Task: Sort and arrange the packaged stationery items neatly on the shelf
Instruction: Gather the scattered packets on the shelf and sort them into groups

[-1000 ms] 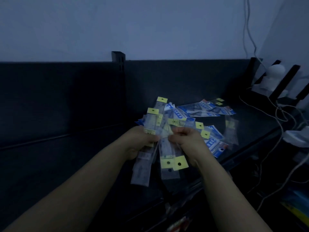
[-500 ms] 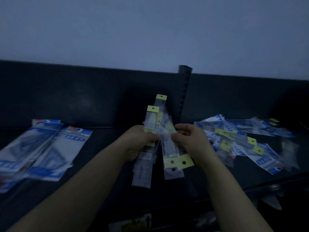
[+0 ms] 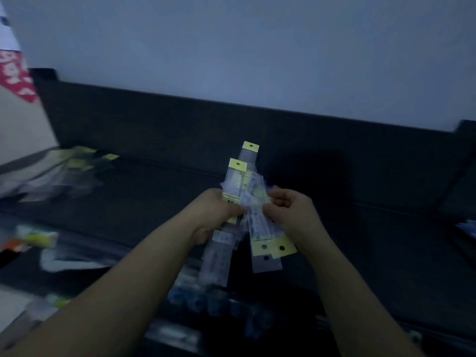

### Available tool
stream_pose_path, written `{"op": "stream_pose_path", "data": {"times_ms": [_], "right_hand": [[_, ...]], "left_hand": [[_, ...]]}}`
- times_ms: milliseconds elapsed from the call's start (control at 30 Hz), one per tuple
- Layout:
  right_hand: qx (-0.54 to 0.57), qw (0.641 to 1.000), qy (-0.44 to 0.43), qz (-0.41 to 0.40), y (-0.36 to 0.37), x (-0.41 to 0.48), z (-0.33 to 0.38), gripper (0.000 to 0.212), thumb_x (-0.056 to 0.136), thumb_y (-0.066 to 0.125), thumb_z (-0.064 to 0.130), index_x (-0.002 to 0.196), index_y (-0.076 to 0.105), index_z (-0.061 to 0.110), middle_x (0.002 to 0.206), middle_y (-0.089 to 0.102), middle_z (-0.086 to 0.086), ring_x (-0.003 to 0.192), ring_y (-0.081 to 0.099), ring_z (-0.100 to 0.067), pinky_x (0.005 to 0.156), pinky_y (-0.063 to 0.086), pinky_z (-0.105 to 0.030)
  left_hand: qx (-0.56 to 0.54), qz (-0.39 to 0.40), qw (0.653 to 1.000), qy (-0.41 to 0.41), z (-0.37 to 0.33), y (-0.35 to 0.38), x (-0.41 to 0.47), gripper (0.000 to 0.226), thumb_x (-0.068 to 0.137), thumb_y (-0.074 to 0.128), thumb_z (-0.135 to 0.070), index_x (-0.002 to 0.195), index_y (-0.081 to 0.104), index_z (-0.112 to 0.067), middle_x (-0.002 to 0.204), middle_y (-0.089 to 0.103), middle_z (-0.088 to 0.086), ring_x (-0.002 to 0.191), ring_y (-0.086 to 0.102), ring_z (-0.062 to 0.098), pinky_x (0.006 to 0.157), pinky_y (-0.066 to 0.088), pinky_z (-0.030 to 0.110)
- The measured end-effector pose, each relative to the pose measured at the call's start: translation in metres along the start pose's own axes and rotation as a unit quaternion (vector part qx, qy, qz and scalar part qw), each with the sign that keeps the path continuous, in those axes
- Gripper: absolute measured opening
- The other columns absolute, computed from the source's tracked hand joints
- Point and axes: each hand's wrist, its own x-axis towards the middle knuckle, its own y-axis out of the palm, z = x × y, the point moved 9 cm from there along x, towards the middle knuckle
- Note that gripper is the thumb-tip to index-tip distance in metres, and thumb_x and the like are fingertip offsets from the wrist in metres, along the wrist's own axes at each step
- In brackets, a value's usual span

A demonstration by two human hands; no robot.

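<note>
While my head has turned to the left, the bundle of narrow packets [image 3: 238, 181] has not changed in my hands. My left hand [image 3: 219, 217] still holds it with the fingers curled round its middle, and my right hand [image 3: 291, 215] pinches the same packets from the other side. The bundle is in the air above the dark shelf [image 3: 360, 228]. Some yellow tags [image 3: 251, 146] point up and some point down, so it is not yet in order.

The loose heap that lay at my right half a second ago is now almost out of view; only a blue corner [image 3: 470, 229] shows at the right edge. At the left, blurred packets [image 3: 51, 173] lie on the shelf near a cardboard box [image 3: 23, 130].

I judge that I am looking for the place where this kind belongs, probably toward the left group. Before I lay the bundle down, its tags should all face one way.
</note>
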Motion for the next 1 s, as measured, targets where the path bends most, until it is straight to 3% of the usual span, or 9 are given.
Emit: {"op": "stream_pose_path", "data": {"times_ms": [100,167,300,400,533,633,800,867,1000], "right_hand": [[0.001,0.999,-0.018,0.039,0.060,0.007,0.017,0.016,0.086,0.066,0.009,0.096,0.060,0.020,0.085,0.058,0.008,0.073,0.057,-0.004,0.073,0.053,-0.028],[0.001,0.998,-0.025,0.061,0.097,0.014,0.026,0.020,0.087,0.066,0.011,0.104,0.059,0.017,0.088,0.056,0.009,0.076,0.057,-0.006,0.068,0.050,-0.022],[-0.010,0.992,-0.048,0.118,0.167,0.028,0.046,0.037,0.086,0.068,0.011,0.121,0.059,0.006,0.104,0.063,-0.002,0.091,0.060,-0.016,0.080,0.052,-0.029],[-0.015,0.985,-0.071,0.159,0.216,0.039,0.061,0.041,0.087,0.067,0.014,0.126,0.056,0.006,0.113,0.060,-0.005,0.097,0.059,-0.014,0.078,0.047,-0.023],[0.009,0.979,-0.068,0.192,0.277,0.058,0.073,0.038,0.087,0.067,0.016,0.123,0.057,0.014,0.106,0.059,0.003,0.090,0.060,-0.008,0.067,0.048,-0.019],[0.017,0.975,-0.075,0.208,0.320,0.075,0.084,0.038,0.087,0.066,0.014,0.124,0.056,0.012,0.101,0.058,0.004,0.088,0.059,-0.010,0.065,0.047,-0.019],[0.016,0.974,-0.081,0.210,0.378,0.104,0.099,0.033,0.088,0.063,0.012,0.121,0.057,0.012,0.106,0.057,0.000,0.080,0.054,-0.001,0.061,0.045,-0.015],[0.021,0.976,-0.070,0.205,0.399,0.115,0.102,0.032,0.089,0.062,0.012,0.120,0.057,0.012,0.106,0.056,0.000,0.079,0.052,0.000,0.060,0.044,-0.015],[0.020,0.981,-0.053,0.184,0.434,0.137,0.107,0.032,0.090,0.060,0.010,0.121,0.056,0.011,0.113,0.056,-0.002,0.085,0.054,-0.007,0.067,0.044,-0.018]], "left_hand": [[0.013,-0.047,0.999,-0.008,0.011,-0.060,-0.013,0.017,0.087,0.067,-0.008,0.104,0.066,-0.003,0.095,0.071,0.018,0.072,0.065,0.024,0.055,0.053,0.027],[0.009,-0.080,0.997,-0.013,0.018,-0.096,-0.019,0.016,0.087,0.067,-0.006,0.102,0.065,-0.002,0.096,0.070,0.019,0.073,0.065,0.025,0.058,0.055,0.030],[0.007,-0.144,0.989,-0.028,0.035,-0.165,-0.031,0.018,0.086,0.068,-0.008,0.102,0.066,0.000,0.098,0.068,0.026,0.074,0.061,0.028,0.069,0.052,0.037],[-0.004,-0.187,0.982,-0.040,0.045,-0.211,-0.038,0.020,0.086,0.069,-0.010,0.102,0.066,0.001,0.093,0.066,0.026,0.073,0.057,0.028,0.065,0.045,0.036],[-0.022,-0.242,0.969,-0.044,0.054,-0.267,-0.042,0.006,0.085,0.069,-0.009,0.088,0.066,-0.005,0.083,0.065,0.018,0.069,0.056,0.026,0.064,0.043,0.035],[-0.027,-0.272,0.961,-0.045,0.056,-0.307,-0.039,0.005,0.085,0.069,-0.006,0.086,0.066,-0.009,0.078,0.067,0.011,0.061,0.059,0.020,0.055,0.047,0.025],[-0.017,-0.316,0.947,-0.062,0.059,-0.365,-0.030,0.009,0.084,0.069,-0.005,0.079,0.062,-0.009,0.065,0.062,0.006,0.046,0.054,0.012,0.041,0.040,0.017],[-0.007,-0.323,0.943,-0.076,0.061,-0.387,-0.023,0.006,0.083,0.069,-0.007,0.084,0.063,-0.006,0.069,0.060,0.010,0.054,0.054,0.018,0.050,0.042,0.021],[0.023,-0.310,0.946,-0.097,0.065,-0.431,-0.001,0.033,0.074,0.077,-0.015,0.099,0.068,0.005,0.085,0.068,0.020,0.071,0.059,0.025,0.066,0.045,0.035]]}}
